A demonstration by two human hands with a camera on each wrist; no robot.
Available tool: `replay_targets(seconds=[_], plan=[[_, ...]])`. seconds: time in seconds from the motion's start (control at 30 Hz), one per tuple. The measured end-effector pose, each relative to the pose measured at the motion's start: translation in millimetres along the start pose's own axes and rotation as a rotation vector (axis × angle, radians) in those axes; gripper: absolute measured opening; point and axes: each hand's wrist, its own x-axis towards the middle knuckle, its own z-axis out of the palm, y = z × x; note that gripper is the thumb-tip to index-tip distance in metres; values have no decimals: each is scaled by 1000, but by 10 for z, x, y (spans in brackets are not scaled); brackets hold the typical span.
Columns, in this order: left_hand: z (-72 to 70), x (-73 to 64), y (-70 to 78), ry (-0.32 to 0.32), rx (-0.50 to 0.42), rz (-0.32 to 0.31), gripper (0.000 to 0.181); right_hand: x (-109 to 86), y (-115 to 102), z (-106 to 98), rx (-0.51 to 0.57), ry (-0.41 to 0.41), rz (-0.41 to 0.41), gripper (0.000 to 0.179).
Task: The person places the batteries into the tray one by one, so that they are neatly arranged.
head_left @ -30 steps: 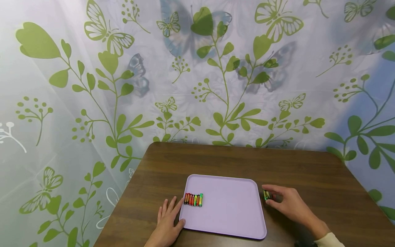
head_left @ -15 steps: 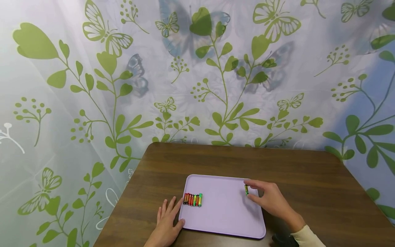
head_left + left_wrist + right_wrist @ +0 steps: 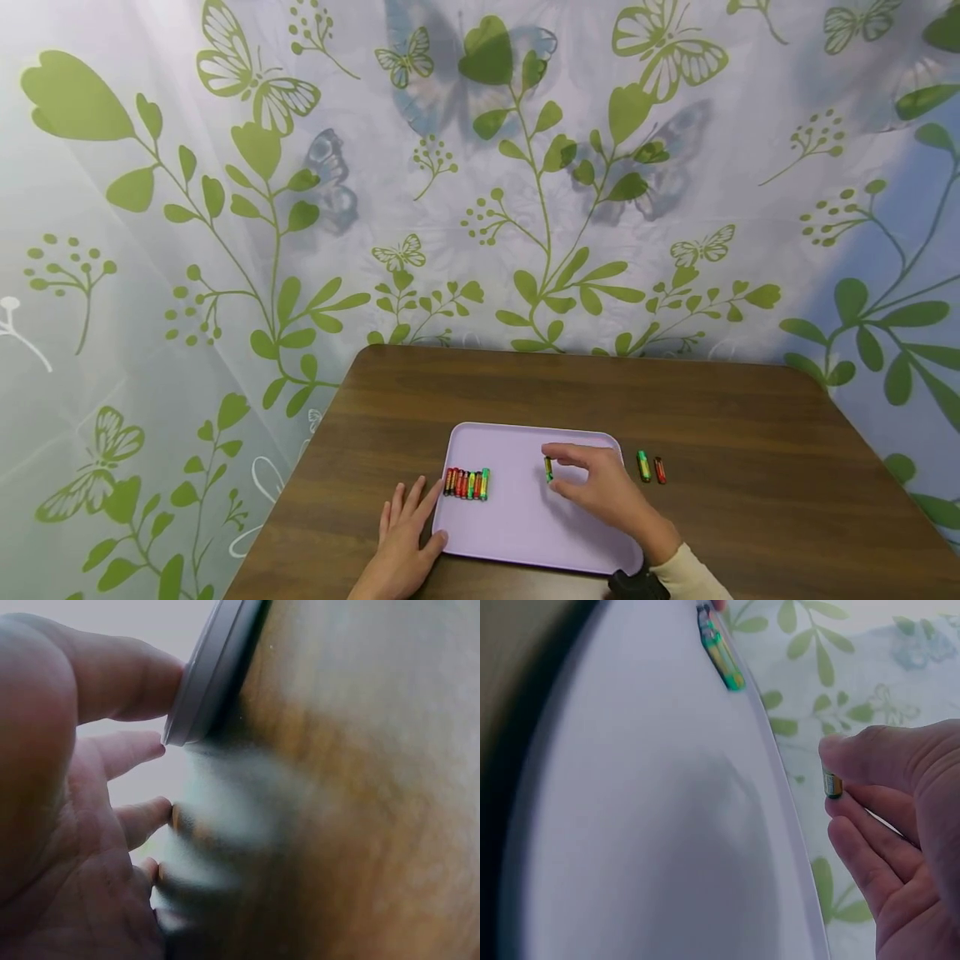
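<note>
In the head view, my right hand (image 3: 606, 492) pinches a small green and dark battery (image 3: 549, 469) between thumb and fingers, above the middle of the lilac tray (image 3: 510, 533). The right wrist view shows one end of this battery (image 3: 832, 783) poking out from under the thumb. A row of red and green batteries (image 3: 467, 484) lies side by side at the tray's left edge. My left hand (image 3: 405, 533) lies with fingers spread on the table beside that edge. In the left wrist view its thumb (image 3: 131, 679) touches the tray's rim (image 3: 210, 671).
A green battery (image 3: 643, 467) and a red battery (image 3: 660, 470) lie on the brown wooden table (image 3: 750, 500) right of the tray. Behind the table hangs a curtain (image 3: 450, 275) printed with leaves and butterflies. A black device (image 3: 637, 585) sits at my right wrist.
My right hand has picked up the battery from the table right of the tray and carried it left over the tray. My left hand has stayed in place.
</note>
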Motion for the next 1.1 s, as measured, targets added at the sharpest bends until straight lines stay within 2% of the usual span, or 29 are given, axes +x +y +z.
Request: replay_targets(seconds=[0.33, 0.7, 0.93, 1.1], plan=[[1, -7, -8, 6, -2, 1, 74, 167, -132, 289, 15, -16, -19, 46], [12, 5, -18, 11, 10, 9, 73, 241, -277, 621, 90, -66, 51, 45], [27, 4, -34, 12, 3, 22, 72, 259, -290, 788, 25, -83, 13, 47], [19, 6, -33, 17, 3, 22, 72, 277, -295, 873, -51, -56, -24, 48]])
